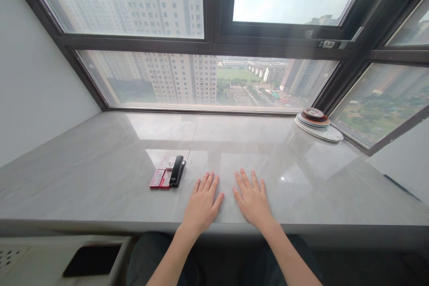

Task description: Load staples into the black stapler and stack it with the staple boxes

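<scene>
The grip of left hand and right hand is empty, both spread flat on the bench, but a careless leftward sweep could knock the nearby black stapler against the red-and-white boxes.

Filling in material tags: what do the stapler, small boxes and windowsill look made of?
Stapler: likely plastic, even black, slight sheen; painted metal possible.
Small boxes: probably printed card, by their flat printed faces and square edges; finish too small to tell.
Windowsill: glossy polished stone or glazed tile, by its window reflections, faint veining and straight joints.
</scene>
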`<action>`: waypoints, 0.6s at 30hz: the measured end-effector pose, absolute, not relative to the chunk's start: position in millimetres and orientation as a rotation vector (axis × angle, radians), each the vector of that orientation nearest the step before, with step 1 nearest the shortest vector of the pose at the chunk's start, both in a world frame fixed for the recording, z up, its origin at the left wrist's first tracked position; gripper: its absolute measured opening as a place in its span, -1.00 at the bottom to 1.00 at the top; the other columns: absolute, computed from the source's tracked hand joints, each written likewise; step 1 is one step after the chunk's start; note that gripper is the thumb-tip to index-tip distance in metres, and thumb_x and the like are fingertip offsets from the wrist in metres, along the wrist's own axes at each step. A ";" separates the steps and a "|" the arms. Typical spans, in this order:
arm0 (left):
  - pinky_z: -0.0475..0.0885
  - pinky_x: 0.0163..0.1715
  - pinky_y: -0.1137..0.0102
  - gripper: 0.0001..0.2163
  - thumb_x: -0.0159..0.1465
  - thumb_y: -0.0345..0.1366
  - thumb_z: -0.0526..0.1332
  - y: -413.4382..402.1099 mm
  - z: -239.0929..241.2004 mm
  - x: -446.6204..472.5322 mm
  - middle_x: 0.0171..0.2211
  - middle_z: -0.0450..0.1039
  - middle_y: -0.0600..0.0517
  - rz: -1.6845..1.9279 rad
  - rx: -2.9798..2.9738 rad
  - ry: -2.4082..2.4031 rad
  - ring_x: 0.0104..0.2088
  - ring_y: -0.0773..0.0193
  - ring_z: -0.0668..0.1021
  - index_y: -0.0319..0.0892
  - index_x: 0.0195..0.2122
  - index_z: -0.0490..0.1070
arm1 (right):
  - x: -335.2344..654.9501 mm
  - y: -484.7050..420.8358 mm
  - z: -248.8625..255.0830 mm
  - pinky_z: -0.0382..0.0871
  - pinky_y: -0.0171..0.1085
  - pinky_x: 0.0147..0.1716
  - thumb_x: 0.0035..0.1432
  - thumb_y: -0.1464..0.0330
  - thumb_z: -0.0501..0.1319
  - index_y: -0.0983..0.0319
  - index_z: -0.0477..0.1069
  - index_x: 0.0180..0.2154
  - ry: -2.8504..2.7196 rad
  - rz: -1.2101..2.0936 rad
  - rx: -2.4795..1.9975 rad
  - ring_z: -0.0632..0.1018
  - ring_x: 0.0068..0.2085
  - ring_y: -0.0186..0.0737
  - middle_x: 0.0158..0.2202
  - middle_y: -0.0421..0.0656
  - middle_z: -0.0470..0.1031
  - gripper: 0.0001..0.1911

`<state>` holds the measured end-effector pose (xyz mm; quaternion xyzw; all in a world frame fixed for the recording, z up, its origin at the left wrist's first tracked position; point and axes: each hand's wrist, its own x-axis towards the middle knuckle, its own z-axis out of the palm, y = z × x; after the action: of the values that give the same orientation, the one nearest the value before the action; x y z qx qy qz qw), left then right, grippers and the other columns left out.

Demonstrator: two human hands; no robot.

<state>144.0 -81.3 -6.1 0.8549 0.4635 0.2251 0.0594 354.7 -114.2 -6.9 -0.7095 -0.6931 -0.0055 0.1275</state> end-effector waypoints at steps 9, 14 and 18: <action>0.10 0.41 -0.07 -0.47 0.50 -0.05 0.00 -80.7 -4.0 143.4 0.49 0.00 0.00 0.675 2.588 1.410 0.48 0.04 0.09 0.06 0.47 0.04 | 355.0 -113.1 -7.0 -0.33 0.32 0.39 0.46 0.06 -0.11 -0.03 -0.06 0.49 -2.016 0.003 -2.068 -0.21 0.52 0.17 0.53 -0.27 -0.17 -0.35; 0.09 0.42 -0.06 -0.48 0.50 -0.04 -0.01 -80.5 -4.2 143.0 0.49 0.00 0.00 0.668 2.582 1.410 0.48 0.04 0.09 0.06 0.46 0.05 | 355.2 -113.3 -7.0 -0.33 0.31 0.39 0.45 0.05 -0.11 -0.03 -0.05 0.49 -2.013 -0.003 -2.063 -0.20 0.52 0.17 0.53 -0.27 -0.16 -0.35; 0.09 0.42 -0.07 -0.48 0.51 -0.04 -0.01 -80.5 -4.0 143.1 0.49 0.00 0.00 0.662 2.583 1.412 0.48 0.04 0.08 0.06 0.47 0.05 | 355.1 -113.9 -6.2 -0.33 0.29 0.40 0.45 0.05 -0.10 -0.03 -0.05 0.49 -2.007 -0.016 -2.065 -0.19 0.51 0.17 0.53 -0.28 -0.14 -0.35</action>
<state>143.1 -80.5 -4.0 0.8545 0.4669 0.2188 0.0620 355.1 -113.9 -6.2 -0.7110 -0.6909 -0.0054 0.1306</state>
